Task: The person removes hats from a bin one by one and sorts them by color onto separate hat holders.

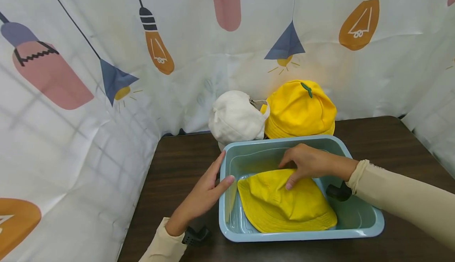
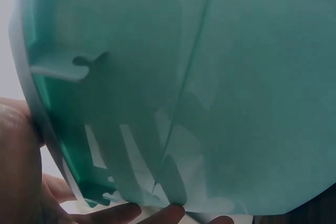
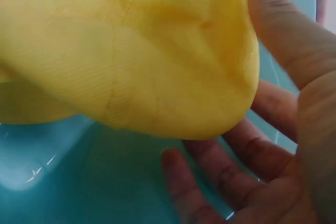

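Note:
A yellow bucket hat [image 1: 281, 204] lies in a light blue plastic basin [image 1: 302, 236] on the table. My right hand [image 1: 309, 161] reaches in over the far right side and holds the hat's crown, thumb on the near face, fingers behind it. In the right wrist view, the hat's cloth [image 3: 173, 77] comes between the thumb and the spread fingers [image 3: 252, 145]. My left hand [image 1: 202, 195] grips the basin's left side, thumb over the rim, fingers along the outer wall. The left wrist view shows fingertips [image 2: 168, 214] against the outer wall [image 2: 252, 103].
Behind the basin sit a white cap [image 1: 234, 118] and another yellow hat [image 1: 300, 112] with a green leaf on top. The dark wooden table [image 1: 170, 167] ends at a patterned white curtain [image 1: 199, 64] at the back and left.

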`<state>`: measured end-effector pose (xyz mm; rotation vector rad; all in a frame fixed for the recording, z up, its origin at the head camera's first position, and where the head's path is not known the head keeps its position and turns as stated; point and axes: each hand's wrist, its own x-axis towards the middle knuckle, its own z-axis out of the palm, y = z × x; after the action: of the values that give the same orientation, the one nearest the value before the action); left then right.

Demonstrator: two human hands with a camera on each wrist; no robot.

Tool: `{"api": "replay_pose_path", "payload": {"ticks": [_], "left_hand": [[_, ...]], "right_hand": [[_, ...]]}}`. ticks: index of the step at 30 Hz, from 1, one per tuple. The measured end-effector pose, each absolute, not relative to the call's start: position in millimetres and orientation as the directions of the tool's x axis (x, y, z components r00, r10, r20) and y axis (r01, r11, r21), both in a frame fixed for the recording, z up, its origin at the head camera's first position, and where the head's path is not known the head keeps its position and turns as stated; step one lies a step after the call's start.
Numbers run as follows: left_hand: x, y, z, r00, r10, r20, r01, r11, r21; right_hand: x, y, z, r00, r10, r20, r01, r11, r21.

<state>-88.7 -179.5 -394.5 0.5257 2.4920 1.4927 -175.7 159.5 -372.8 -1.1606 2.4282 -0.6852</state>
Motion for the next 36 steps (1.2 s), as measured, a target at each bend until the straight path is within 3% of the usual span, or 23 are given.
{"api": "replay_pose_path", "payload": {"ticks": [8, 24, 36], "left_hand": [[-88, -177, -395, -0.921, 0.389, 0.015, 0.194, 0.423, 0.885], [-87, -175, -395, -0.926, 0.377, 0.007, 0.187, 0.441, 0.878], [-86, -175, -397, -0.93, 0.368, -0.002, 0.171, 0.437, 0.883]], "right_hand": [[-176, 160, -375, -0.587, -0.794, -0.156, -0.559, 0.537, -0.632], [-177, 159, -379, -0.543, -0.839, -0.018, -0.535, 0.362, -0.763], [-172, 159, -364, -0.61, -0.793, 0.009, -0.51, 0.383, -0.77]]}}
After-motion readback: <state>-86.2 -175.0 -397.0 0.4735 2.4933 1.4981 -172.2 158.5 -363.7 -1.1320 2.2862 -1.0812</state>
